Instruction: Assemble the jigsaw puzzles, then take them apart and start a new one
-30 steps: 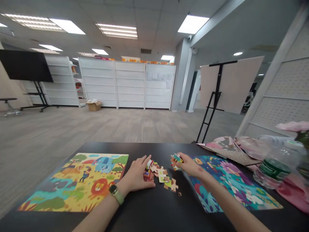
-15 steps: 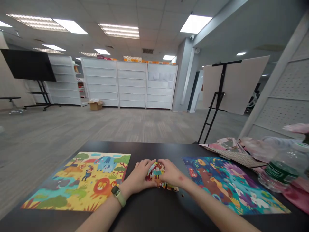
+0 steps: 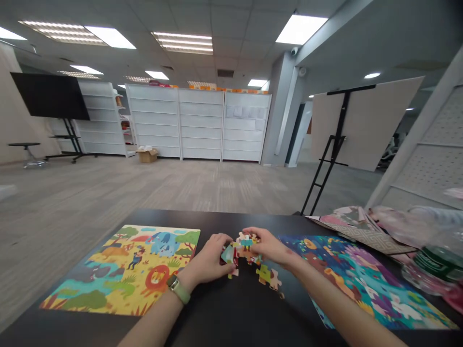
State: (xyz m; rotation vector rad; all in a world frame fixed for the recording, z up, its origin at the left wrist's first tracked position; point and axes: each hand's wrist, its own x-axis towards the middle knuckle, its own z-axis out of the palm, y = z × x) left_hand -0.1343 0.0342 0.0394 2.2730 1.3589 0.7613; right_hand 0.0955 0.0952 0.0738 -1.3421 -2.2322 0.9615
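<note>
Okay, 2 bare hands work at a small heap of jigsaw pieces [image 3: 246,248] on a dark table [image 3: 224,313]. The left hand [image 3: 208,258], with a watch [image 3: 177,289] on its wrist, sits at the left side of the heap. Its fingers [image 3: 221,239] curl in narrow and touch a blue and red piece [image 3: 228,254], but I cannot tell if they really pinch it. The right hand [image 3: 269,246] lies over the top of the heap with its fingers low and close together, and I cannot tell if they hold anything. A few loose pieces [image 3: 266,277] lie just below the heap, and 1 tiny piece [image 3: 281,295] sits a little apart. A lion puzzle picture [image 3: 108,274] lies left of the hands, and a blue and purple animal picture [image 3: 365,284] lies right of them, under the right arm. Slow, soft fingers seem best here, because the pieces are small and the heap can slide. Holding a piece by its edges keeps its picture easy to see.
</note>
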